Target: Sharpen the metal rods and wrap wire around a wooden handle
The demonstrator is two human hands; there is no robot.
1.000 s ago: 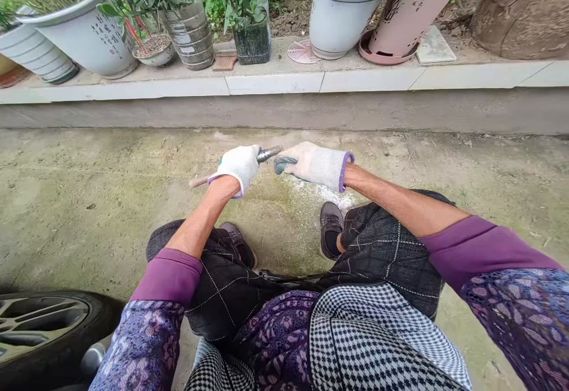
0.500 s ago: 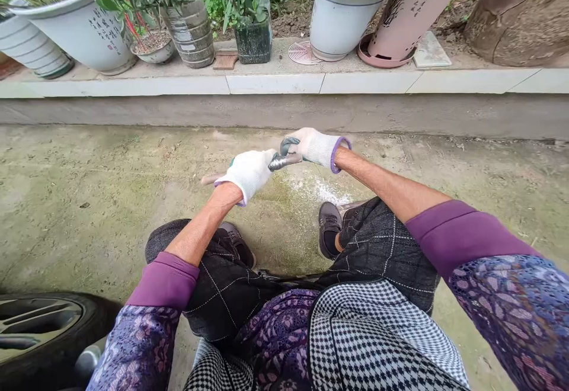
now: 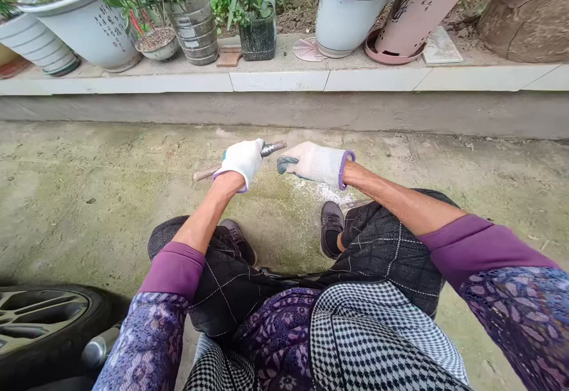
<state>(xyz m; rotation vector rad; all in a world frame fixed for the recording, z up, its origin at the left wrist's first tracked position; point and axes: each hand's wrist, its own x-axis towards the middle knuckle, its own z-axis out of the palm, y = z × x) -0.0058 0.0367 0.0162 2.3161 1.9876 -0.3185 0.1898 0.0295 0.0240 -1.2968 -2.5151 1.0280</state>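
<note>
Checked apron (image 3: 386, 337) closest in, tire (image 3: 101, 314) off to the left, then shoes (image 3: 332, 220) with white powder (image 3: 319, 192) by the right one. Past those, the left hand's (image 3: 241, 161) gloved fingers are wrapped around a rod (image 3: 272, 148) that pokes out both sides. The right hand's (image 3: 313, 163) are curled just beside its right end, can't tell if they're pinching anything. Pots (image 3: 351, 21) line the ledge (image 3: 280, 82) behind.

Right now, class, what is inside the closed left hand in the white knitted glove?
A slim brownish stick runs through the left hand; both ends show, one past a shiny dark band. The glove covers its middle.
</note>
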